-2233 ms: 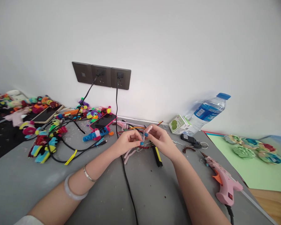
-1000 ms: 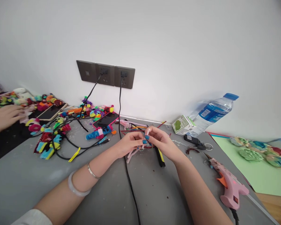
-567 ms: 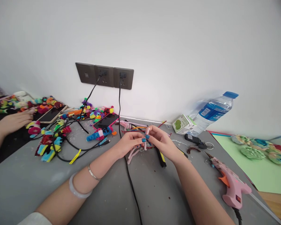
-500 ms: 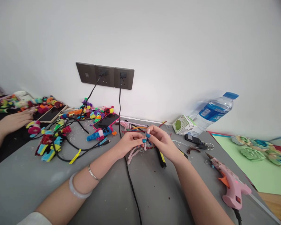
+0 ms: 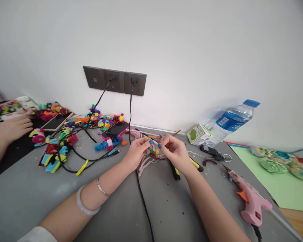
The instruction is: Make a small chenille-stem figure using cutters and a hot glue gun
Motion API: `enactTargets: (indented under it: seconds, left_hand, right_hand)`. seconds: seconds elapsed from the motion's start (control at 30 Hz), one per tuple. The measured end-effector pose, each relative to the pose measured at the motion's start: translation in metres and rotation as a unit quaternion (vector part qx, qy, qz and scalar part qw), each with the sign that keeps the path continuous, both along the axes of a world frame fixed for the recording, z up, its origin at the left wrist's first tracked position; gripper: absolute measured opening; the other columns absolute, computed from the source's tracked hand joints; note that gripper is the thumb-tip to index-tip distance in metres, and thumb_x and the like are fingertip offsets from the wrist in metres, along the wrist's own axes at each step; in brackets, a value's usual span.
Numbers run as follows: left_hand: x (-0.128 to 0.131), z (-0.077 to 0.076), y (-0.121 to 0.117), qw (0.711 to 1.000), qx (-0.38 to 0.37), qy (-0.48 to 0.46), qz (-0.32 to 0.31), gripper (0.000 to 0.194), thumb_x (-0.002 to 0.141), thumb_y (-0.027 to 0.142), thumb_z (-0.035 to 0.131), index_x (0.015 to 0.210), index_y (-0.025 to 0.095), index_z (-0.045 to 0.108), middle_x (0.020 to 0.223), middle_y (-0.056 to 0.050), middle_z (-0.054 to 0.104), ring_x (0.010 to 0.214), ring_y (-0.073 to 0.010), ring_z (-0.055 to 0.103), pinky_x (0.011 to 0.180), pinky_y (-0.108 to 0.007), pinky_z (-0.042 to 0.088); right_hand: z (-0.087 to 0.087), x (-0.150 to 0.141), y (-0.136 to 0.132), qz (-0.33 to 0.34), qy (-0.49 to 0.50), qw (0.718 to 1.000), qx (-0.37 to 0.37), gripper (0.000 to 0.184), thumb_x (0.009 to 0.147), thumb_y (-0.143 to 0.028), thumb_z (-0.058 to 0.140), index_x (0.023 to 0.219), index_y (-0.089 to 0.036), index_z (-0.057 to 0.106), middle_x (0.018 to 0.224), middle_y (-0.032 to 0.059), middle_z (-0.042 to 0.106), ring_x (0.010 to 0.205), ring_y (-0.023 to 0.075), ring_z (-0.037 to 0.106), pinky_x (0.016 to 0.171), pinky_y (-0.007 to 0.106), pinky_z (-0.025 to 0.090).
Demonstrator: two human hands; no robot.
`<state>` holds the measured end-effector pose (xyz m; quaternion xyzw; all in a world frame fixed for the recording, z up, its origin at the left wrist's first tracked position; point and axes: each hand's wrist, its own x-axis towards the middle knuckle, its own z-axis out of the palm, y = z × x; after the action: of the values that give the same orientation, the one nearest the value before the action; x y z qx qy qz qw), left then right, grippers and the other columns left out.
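Between my two pinched hands a short pale pink pipe cleaner [image 5: 156,143] is stretched nearly level above the table. My left hand [image 5: 136,154] grips its left end with thumb and fingertips, and my right hand [image 5: 176,153] pinches the other end. Just below lie loose pale pink pipe-cleaner pieces [image 5: 144,165] and small coloured bits [image 5: 154,153], partly hidden by the fingers. A black and yellow handled tool [image 5: 176,173] lies under my right hand, its head covered. Left of my hands rests a blue fuzzy pipe-cleaner figure [image 5: 103,145].
At right are a pink glue gun [image 5: 251,198], keys [image 5: 218,156], a carton [image 5: 198,134], a water bottle [image 5: 231,119] and green paper [image 5: 257,171]. Black cables [image 5: 141,196] cross the table. Pipe-cleaner figures [image 5: 53,156], phones [image 5: 117,129] and another person's hand [image 5: 12,129] are at left.
My hands have drawn slightly apart, and the pink pipe cleaner now spans the gap between them. The other person's hand has shifted a little left.
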<state>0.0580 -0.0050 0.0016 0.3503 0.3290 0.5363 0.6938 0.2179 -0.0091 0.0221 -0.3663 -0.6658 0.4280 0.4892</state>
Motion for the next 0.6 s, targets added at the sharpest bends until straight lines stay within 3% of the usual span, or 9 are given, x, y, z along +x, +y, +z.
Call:
enactTargets:
  seconds: [0.17, 0.37, 0.5, 0.6]
  left_hand:
    - [0.0002, -0.004, 0.0001, 0.998, -0.029, -0.058, -0.011, 0.031, 0.062, 0.034, 0.085, 0.074, 0.013, 0.067, 0.064, 0.002, 0.059, 0.055, -0.0056, 0.046, 0.052, -0.02, 0.033]
    - [-0.0017, -0.0002, 0.0003, 0.996, -0.026, -0.074, -0.048, 0.028, 0.066, 0.033, 0.082, 0.07, 0.013, 0.062, 0.062, 0.003, 0.056, 0.057, -0.0057, 0.048, 0.052, -0.018, 0.036]
    - [-0.0036, 0.0031, -0.001, 0.998, -0.003, -0.045, -0.036, 0.026, 0.069, 0.033, 0.079, 0.076, 0.015, 0.061, 0.065, 0.002, 0.058, 0.061, -0.0075, 0.052, 0.055, -0.019, 0.039]
    - [-0.0047, 0.0031, -0.0016, 0.999, 0.042, 0.026, -0.018, 0.025, 0.073, 0.035, 0.076, 0.082, 0.016, 0.063, 0.068, 0.001, 0.062, 0.063, -0.0094, 0.055, 0.058, -0.02, 0.04]
  right_hand:
    - [0.001, -0.0018, -0.0017, 0.015, -0.04, 0.999, 0.003, 0.018, 0.081, -0.024, 0.064, 0.07, -0.021, 0.05, 0.068, -0.0016, 0.05, 0.063, 0.0135, 0.046, 0.058, 0.027, 0.039]
    - [-0.0013, -0.0037, -0.0001, 0.044, -0.017, 0.999, -0.004, 0.021, 0.082, -0.031, 0.066, 0.069, -0.02, 0.054, 0.069, 0.0001, 0.055, 0.065, 0.0139, 0.049, 0.059, 0.028, 0.043]
    - [0.0001, -0.0022, 0.0008, 0.055, 0.002, 0.997, -0.046, 0.025, 0.082, -0.04, 0.068, 0.073, -0.021, 0.056, 0.071, 0.0006, 0.058, 0.063, 0.0138, 0.053, 0.06, 0.029, 0.046]
    - [0.0034, 0.0021, 0.002, 0.057, 0.027, 0.994, -0.091, 0.027, 0.083, -0.045, 0.068, 0.078, -0.021, 0.056, 0.073, 0.0017, 0.064, 0.064, 0.0147, 0.058, 0.062, 0.03, 0.05]
